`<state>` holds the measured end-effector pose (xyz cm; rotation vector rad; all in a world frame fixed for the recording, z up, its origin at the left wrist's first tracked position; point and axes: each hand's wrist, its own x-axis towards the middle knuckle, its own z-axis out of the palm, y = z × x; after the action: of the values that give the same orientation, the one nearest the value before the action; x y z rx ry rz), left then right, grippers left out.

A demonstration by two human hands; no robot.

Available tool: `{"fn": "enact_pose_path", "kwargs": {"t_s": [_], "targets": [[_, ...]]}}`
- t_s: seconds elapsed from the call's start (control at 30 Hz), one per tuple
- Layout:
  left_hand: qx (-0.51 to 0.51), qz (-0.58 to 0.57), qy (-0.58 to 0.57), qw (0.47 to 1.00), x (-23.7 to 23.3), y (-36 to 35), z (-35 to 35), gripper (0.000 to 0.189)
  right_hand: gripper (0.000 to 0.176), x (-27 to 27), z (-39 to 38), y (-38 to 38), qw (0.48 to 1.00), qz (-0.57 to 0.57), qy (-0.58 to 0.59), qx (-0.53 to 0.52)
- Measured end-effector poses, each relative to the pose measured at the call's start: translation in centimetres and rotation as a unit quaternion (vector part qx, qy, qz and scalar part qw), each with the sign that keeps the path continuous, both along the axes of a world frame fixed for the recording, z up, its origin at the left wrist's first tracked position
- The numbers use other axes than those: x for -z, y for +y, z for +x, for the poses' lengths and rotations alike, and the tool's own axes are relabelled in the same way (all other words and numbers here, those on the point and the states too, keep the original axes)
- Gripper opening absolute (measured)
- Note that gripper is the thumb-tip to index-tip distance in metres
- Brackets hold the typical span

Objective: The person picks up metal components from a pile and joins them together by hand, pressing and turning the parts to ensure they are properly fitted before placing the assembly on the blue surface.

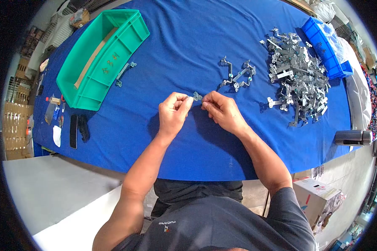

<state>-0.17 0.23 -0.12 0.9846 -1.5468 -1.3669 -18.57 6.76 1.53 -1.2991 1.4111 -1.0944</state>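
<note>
My left hand (173, 113) and my right hand (227, 112) face each other over the blue cloth, thumb and forefinger pinched on both. Between their fingertips is a small grey metal bracket (197, 96), partly covered by the fingers. Its far end is hidden, so its full shape does not show. Beyond my right hand, a few jointed metal brackets (238, 78) lie loosely together. Farther right is a large heap of similar silvery brackets (299, 77).
A long green bin (97, 79) stands at the left, with one bracket (123, 74) beside it. A blue bin (331, 52) is behind the heap. A dark phone (73, 131) lies at the left edge and a metal flask (352, 137) at the right edge.
</note>
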Motion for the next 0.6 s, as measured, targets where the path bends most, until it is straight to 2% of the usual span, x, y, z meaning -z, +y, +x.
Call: {"fn": "enact_pose_path", "kwargs": {"t_s": [0.1, 0.3, 0.4, 0.6], "targets": [[0.009, 0.032, 0.001, 0.999, -0.48, -0.05, 0.22, 0.013, 0.014, -0.31, 0.23, 0.02, 0.999, 0.003, 0.025, 0.028], [0.005, 0.005, -0.021, 1.000, -0.15, -0.06, 0.01, 0.013, 0.013, -0.21, -0.01, -0.05, 1.000, -0.009, 0.025, 0.011], [0.003, 0.055, -0.004, 0.998, -0.59, -0.10, 0.14, 0.013, 0.013, -0.01, 0.08, -0.01, 0.999, -0.024, 0.037, 0.012], [0.018, 0.033, -0.032, 0.999, -0.87, 0.09, 0.05, 0.013, 0.014, 0.02, 0.08, -0.01, 0.999, -0.027, 0.030, 0.021]]}}
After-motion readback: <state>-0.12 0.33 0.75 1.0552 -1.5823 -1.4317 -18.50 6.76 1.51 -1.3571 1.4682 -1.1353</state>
